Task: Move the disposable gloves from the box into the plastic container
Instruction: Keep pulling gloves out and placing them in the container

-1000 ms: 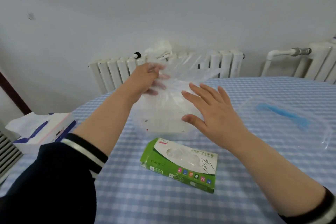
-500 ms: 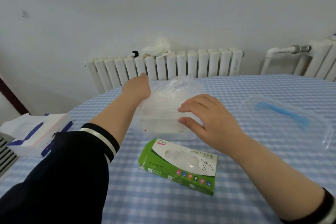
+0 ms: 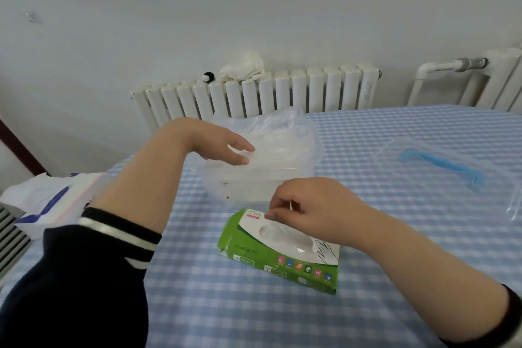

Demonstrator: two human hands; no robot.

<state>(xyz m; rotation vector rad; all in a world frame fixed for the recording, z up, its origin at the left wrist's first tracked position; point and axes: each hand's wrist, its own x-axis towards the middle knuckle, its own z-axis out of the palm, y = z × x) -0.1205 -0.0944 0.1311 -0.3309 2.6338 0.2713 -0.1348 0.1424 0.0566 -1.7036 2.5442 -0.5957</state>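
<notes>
A green and white glove box (image 3: 279, 260) lies on the blue checked table, near me. Just behind it stands the clear plastic container (image 3: 254, 186), with clear disposable gloves (image 3: 279, 135) piled in it and rising over its rim. My left hand (image 3: 223, 144) reaches over the container's left side, its fingers straight and lying on the gloves. My right hand (image 3: 313, 212) hovers over the box's far end. Its fingers are curled, with thumb and forefinger tips together just above the box's oval opening. I see no glove between them.
A clear lid with a blue handle (image 3: 440, 167) lies on the table at the right. A tissue pack (image 3: 50, 203) sits at the left edge. Behind the table a white radiator (image 3: 254, 93) carries a white cloth (image 3: 243, 68).
My left hand brought the gloves down into the container and now lies flat on them. My right hand left the container's front, came back to the glove box and curled its fingers.
</notes>
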